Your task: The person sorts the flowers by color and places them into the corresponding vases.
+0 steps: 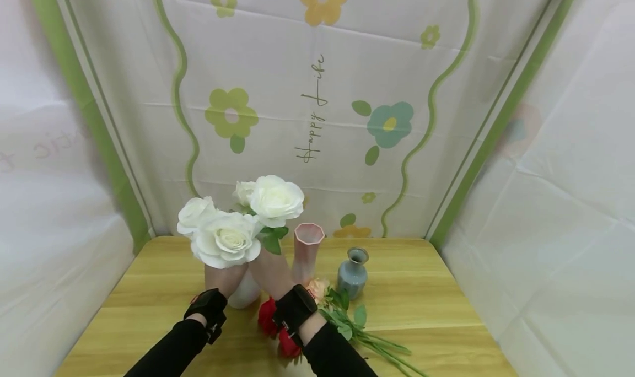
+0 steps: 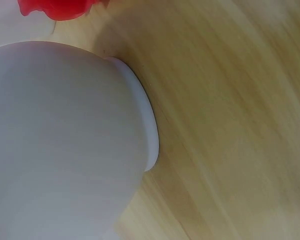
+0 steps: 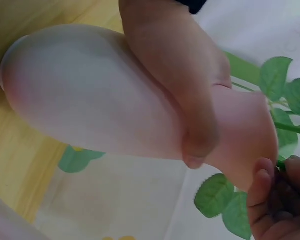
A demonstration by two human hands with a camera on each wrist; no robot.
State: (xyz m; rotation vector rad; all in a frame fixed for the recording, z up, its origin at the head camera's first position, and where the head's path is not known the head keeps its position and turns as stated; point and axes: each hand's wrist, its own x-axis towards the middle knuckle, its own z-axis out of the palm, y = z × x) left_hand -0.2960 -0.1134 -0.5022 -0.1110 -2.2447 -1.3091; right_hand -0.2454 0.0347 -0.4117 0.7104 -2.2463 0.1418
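A pale white-pink vase with a rounded body stands on the wooden table. My left hand grips its neck, the thumb lying across the front. At the vase's mouth my right hand pinches a green stem. Several white roses with green leaves rise above both hands in the head view, hiding the vase's mouth and most of the fingers there. The left wrist view holds mainly the vase's body and its foot; neither hand's fingers show in it.
Behind my right hand stands a pink vase, with a blue-grey vase to its right. Red roses and a peach flower lie near my right wrist, with green stems stretching toward the front right. Printed white cloth surrounds the table.
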